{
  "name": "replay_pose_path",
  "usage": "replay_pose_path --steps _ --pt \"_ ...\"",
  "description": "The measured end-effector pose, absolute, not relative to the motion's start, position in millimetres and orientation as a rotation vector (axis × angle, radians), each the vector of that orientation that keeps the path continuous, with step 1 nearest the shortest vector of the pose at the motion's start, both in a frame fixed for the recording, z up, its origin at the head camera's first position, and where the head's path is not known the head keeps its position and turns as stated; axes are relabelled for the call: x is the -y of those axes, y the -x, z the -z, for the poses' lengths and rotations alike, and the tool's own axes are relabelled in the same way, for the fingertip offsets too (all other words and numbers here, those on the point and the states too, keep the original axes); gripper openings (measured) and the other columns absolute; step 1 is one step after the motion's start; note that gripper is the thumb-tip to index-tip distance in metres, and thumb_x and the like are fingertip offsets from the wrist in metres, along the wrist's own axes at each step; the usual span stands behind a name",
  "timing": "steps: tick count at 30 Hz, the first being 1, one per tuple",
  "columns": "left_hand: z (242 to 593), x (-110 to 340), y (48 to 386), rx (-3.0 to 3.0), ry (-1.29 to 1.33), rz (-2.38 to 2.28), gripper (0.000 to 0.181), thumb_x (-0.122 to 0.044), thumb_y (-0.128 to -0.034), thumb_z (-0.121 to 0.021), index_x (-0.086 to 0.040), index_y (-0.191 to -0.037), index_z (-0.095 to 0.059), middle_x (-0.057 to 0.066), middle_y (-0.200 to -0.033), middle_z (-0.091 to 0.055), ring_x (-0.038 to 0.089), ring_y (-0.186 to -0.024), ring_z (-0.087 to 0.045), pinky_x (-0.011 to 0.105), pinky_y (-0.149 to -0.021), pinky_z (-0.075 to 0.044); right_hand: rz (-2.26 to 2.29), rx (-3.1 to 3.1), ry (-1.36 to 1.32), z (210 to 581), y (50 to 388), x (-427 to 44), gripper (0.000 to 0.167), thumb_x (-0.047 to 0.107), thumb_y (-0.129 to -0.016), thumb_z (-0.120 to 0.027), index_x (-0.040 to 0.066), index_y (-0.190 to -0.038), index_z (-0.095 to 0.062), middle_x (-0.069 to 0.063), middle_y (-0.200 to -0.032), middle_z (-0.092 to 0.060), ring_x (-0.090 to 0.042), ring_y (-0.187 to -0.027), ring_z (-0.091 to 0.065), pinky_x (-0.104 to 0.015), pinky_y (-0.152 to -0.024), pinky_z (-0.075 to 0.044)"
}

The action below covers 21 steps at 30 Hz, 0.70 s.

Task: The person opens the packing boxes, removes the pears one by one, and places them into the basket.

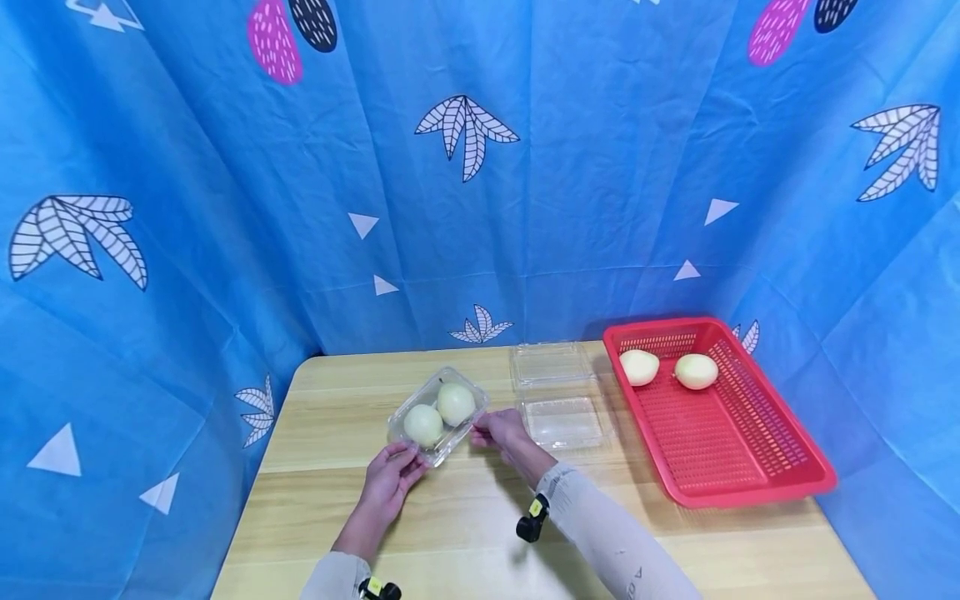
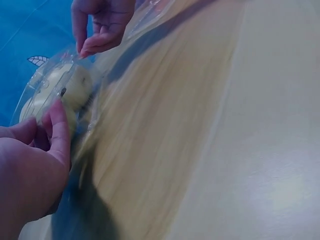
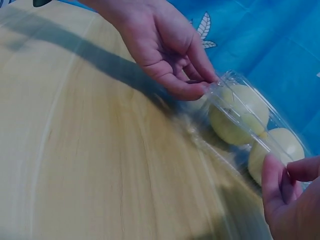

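A clear plastic clamshell box [image 1: 400, 414] holds two pale yellow-green pears [image 1: 456, 404], side by side, at the middle-left of the table. The left hand [image 1: 392, 481] pinches the near edge of this box between thumb and fingers. At its right corner, the right hand [image 1: 507, 433] pinches the rim with its fingertips. In the left wrist view the left hand [image 2: 37, 160] is close to the pears behind clear plastic. The right wrist view has the right hand [image 3: 295, 195] on the box's near end. Glare hides whether the lid is fastened.
Another clear plastic clamshell box [image 1: 562, 421] lies unfolded right of the right hand. Beyond it, a red plastic basket [image 1: 738, 496] holds two pears [image 1: 696, 372] at its far end. A blue patterned curtain [image 1: 480, 225] hangs behind the wooden table [image 1: 315, 500].
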<state>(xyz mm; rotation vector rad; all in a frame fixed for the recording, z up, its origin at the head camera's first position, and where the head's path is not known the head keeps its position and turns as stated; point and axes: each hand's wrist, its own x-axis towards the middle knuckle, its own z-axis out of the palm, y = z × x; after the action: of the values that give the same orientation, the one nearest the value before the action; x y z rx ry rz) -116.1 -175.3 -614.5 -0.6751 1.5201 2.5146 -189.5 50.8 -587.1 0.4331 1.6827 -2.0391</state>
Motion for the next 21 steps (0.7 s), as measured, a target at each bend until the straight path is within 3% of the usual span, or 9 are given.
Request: replay_pose_path --steps 6,11,16,21 --pt "616 168 105 -1.503 0.717 -2.528 0.017 -0.01 -0.1057 -0.055 -0.003 -0.121 -0.052 0.004 -0.099 -0.067 0.015 -0.092 -0.07 0.033 -0.093 -0.062 2.069 -1.678 -0.399 588 187 -50 0.02 -0.001 -0.096 -0.062 -0.013 -0.112 -0.066 -0.024 -0.101 -0.074 -0.014 -0.069 -0.071 -0.032 -0.08 -0.064" --pt "617 160 95 -1.5 0.709 -2.549 0.029 -0.019 -0.1094 -0.049 0.0 -0.131 -0.047 0.005 -0.105 -0.067 0.017 -0.096 -0.071 0.037 -0.098 -0.061 2.109 -1.649 -0.41 589 184 -48 0.023 -0.002 -0.095 -0.061 -0.014 -0.114 -0.065 -0.016 -0.089 -0.074 -0.013 -0.067 -0.07 -0.027 -0.073 -0.064" --pt "620 150 90 -1.465 0.626 -2.589 0.038 -0.019 -0.1118 -0.041 0.006 -0.14 -0.038 0.01 -0.113 -0.07 0.021 -0.106 -0.074 0.04 -0.104 -0.057 2.141 -1.621 -0.438 587 180 -46 0.024 -0.002 -0.095 -0.061 -0.015 -0.115 -0.064 -0.015 -0.087 -0.074 -0.013 -0.067 -0.07 -0.025 -0.071 -0.063" --pt "621 145 88 -1.442 0.639 -2.62 0.04 -0.019 -0.1115 -0.042 0.007 -0.141 -0.038 0.013 -0.114 -0.074 0.022 -0.109 -0.076 0.039 -0.104 -0.057 2.176 -1.598 -0.443 589 176 -44 0.022 -0.002 -0.095 -0.061 -0.014 -0.113 -0.064 -0.016 -0.089 -0.073 -0.014 -0.069 -0.07 -0.027 -0.073 -0.064"
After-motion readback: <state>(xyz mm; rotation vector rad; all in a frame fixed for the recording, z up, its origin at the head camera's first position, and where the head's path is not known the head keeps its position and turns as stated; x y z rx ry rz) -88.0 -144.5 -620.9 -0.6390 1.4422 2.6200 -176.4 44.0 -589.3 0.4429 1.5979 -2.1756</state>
